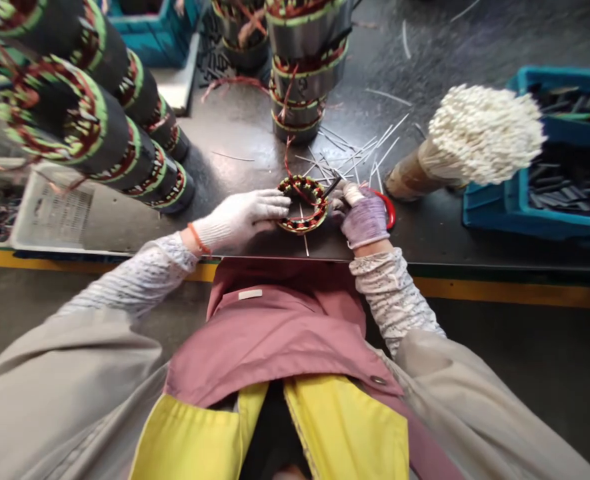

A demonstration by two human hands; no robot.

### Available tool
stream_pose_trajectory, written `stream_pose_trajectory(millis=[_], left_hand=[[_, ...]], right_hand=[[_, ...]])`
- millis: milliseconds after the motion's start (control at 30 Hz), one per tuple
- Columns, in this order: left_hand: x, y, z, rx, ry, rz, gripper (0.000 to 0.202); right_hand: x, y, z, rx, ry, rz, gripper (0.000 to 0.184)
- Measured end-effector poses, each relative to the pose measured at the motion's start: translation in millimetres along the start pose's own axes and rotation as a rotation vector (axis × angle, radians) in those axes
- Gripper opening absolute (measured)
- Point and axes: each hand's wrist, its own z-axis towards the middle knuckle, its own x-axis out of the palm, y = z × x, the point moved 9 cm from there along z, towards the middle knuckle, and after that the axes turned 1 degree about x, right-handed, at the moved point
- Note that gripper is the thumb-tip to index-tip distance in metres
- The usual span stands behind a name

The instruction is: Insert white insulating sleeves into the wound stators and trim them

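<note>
Pink-and-yellow cloth apron (285, 373) up close. Near the black bench (449, 230) edge, white-gloved left hand (239, 217) lies flat on the round copper-wound stator ring (302, 203); purple-gloved right hand (365, 217) pinches a thin dark strip (331, 189) at its rim. Looks stiff, hefty, windings delicate: grab the outer rim.

The right hand (363, 217) hides most of a red ring (389, 208), and the picture's edges cut off the stack of coils (307, 63) and the blue box (519, 207).

Dark, scuffed tabletop (245, 133), glossy under overhead light. Yellow stripe (525, 293) along its near edge. Grey concrete floor (549, 373) below. Blue bin (489, 207) right, white tray (49, 220) left.
</note>
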Motion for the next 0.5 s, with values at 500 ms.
stream_pose_trajectory(millis=[500], left_hand=[[12.7, -15, 44, -0.169, 0.253, 0.269, 0.025]], right_hand=[[-76, 167, -103, -1.167, -0.552, -1.175, 0.038]])
